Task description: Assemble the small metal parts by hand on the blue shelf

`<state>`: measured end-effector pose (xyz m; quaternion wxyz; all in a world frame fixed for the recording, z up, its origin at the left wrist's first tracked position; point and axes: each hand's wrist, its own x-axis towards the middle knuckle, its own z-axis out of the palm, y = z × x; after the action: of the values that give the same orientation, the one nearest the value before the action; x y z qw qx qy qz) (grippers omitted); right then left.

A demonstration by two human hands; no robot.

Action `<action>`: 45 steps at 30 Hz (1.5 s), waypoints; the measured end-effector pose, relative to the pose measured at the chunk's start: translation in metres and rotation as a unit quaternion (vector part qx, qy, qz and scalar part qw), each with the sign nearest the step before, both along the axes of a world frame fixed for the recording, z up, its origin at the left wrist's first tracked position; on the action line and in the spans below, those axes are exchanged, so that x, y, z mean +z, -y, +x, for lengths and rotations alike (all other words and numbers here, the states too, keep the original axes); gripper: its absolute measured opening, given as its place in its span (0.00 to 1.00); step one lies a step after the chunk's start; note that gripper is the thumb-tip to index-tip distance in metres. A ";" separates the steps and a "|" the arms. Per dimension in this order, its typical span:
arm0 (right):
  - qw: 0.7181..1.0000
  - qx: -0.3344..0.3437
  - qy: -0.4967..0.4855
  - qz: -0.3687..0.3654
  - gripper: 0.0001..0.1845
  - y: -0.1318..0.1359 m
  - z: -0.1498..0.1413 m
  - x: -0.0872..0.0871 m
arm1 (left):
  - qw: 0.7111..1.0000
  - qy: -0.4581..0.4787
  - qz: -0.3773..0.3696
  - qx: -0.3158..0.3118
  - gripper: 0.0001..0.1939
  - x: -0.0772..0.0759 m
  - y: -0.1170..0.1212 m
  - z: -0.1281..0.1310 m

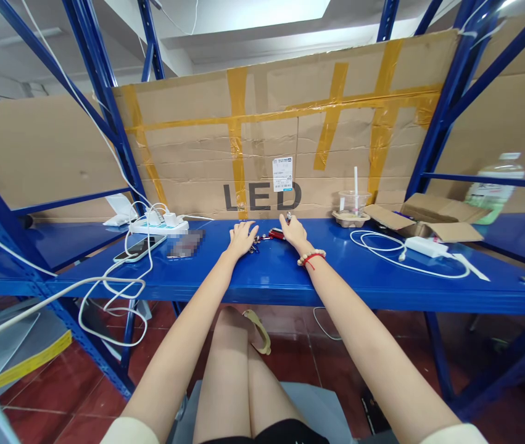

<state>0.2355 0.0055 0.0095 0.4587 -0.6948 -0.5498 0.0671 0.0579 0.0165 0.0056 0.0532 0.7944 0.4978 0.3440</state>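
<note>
My left hand (242, 238) lies palm down on the blue tabletop, fingers apart, beside a small bunch of keys (255, 245). A chain of small parts runs from the keys toward a red object (276, 234), too small to name. Right at that red object is my right hand (294, 234), its fingers curled. Something small and shiny (289, 217) shows at these fingers; whether it is a ring or a held item cannot be made out. A beaded bracelet (311, 257) with a red string circles my right wrist.
On the left are a power strip (158, 227), a phone (139, 248), a blurred flat item (186, 244) and loose white cables (114, 287). A plastic cup (353, 202), a white adapter (427, 247) and an opened carton (447, 209) stand right. Taped cardboard (188, 148) closes the back.
</note>
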 end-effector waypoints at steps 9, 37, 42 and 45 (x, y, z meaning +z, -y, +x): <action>0.953 0.221 0.194 0.068 0.11 0.015 -0.032 0.008 | 0.997 0.069 0.018 -0.019 0.26 0.006 0.001 -0.001; 0.941 0.220 0.226 0.121 0.16 0.011 -0.041 0.004 | 0.904 0.390 -0.068 -0.162 0.10 0.008 -0.004 0.003; 0.945 0.208 0.221 0.125 0.15 0.015 -0.040 0.007 | 0.894 0.398 -0.094 -0.181 0.15 0.008 -0.003 0.005; 0.943 0.213 0.221 0.130 0.17 0.014 -0.040 0.006 | 0.895 0.399 -0.093 -0.178 0.13 0.006 -0.008 0.005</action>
<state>0.1953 -0.0088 0.0157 0.3868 -0.4932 -0.7766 -0.0634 0.0624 0.0241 0.0112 0.3816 0.6570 0.3147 0.5690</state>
